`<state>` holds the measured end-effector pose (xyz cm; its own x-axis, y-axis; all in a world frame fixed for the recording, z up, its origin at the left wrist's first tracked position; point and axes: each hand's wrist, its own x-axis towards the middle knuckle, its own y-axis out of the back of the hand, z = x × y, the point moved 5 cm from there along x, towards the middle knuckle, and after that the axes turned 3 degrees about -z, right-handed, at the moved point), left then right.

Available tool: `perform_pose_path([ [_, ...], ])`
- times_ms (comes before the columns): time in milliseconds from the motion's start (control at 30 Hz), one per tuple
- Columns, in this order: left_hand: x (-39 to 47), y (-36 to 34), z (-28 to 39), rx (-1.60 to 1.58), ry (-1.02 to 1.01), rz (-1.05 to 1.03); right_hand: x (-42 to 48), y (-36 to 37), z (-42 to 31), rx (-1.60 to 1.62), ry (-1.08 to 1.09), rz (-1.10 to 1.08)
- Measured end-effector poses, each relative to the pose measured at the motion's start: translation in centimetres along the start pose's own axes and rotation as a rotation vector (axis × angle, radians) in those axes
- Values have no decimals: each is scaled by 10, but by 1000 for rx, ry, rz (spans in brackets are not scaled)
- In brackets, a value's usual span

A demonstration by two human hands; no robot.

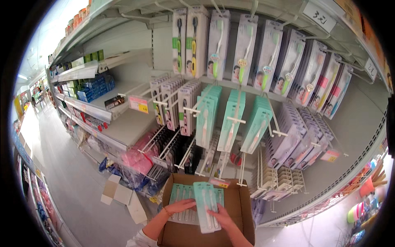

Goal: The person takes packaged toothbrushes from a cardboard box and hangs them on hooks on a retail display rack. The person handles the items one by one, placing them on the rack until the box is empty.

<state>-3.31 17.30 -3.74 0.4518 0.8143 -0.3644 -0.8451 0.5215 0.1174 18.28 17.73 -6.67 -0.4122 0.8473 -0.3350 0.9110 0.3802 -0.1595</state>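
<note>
My right hand [221, 216] holds a few mint-green toothbrush packs [206, 207] above an open cardboard box [236, 228], its thumb across their front. My left hand [182, 206] is beside them, its fingertips behind or against the left edge of the held packs; whether it grips anything cannot be told. More mint-green toothbrush packs [184, 217] lie in a row in the box, partly under my left hand. Ahead, matching mint-green packs [229, 132] hang on metal display hooks, with toothbrushes in white-backed packs [245, 51] on the row above.
Metal hook ends [236, 119] with price tags [139, 104] jut out over the box. Shelves [123, 129] with small boxes stand at the left. Pink plastic-wrapped goods [139, 157] sit low, and opened carton pieces [122, 194] lie on the floor. Lilac packs [287, 139] hang at the right.
</note>
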Motion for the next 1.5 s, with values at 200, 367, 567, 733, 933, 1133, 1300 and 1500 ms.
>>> perform_pose_path([
  [200,3,6,-3,-214,-153,-69,2,-28,21,-208,154,-134],
  [367,-10,5,22,-220,-232,-41,-11,-33,-1,-346,295,-102],
  [567,-11,8,25,-56,-285,69,-33,0,-62,-735,277,114],
  [733,-11,10,21,-78,-232,75,-57,16,-112,-544,289,163],
  [933,-13,12,19,-53,-205,78,-78,-12,-194,-321,518,299],
  [1133,-15,12,29,39,-227,104,-73,-30,-255,-210,693,388],
  [1300,-13,14,26,95,-248,118,-61,-32,-274,-197,672,434],
  [1500,-5,13,14,50,-276,123,-49,-30,-275,-131,726,454],
])
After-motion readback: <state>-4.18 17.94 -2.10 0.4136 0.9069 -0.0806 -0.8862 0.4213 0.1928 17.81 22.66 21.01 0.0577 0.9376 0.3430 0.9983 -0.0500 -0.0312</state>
